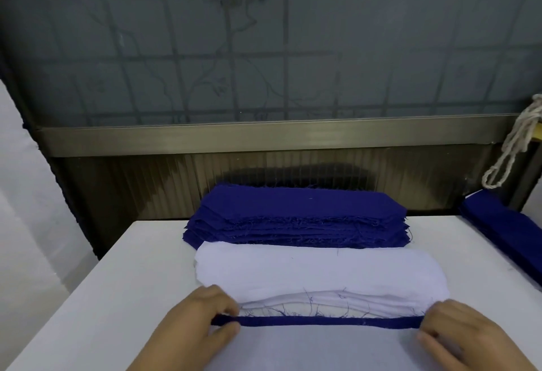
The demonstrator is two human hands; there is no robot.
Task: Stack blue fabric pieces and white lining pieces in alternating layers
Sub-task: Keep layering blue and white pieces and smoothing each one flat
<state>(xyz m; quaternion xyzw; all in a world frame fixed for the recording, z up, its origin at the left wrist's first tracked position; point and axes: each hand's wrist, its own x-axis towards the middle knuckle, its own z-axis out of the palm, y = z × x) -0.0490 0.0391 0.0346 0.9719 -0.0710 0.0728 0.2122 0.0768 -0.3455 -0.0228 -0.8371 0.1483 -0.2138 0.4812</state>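
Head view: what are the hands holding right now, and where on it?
Both hands grip one blue fabric piece by its ends: left hand at the left end, right hand at the right, in front of the white lining pile.

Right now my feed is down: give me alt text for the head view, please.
Left hand and right hand pinch the two ends of a blue fabric piece, seen edge-on, at the near edge of the white lining pile on a white table. A blue fabric stack sits behind it.
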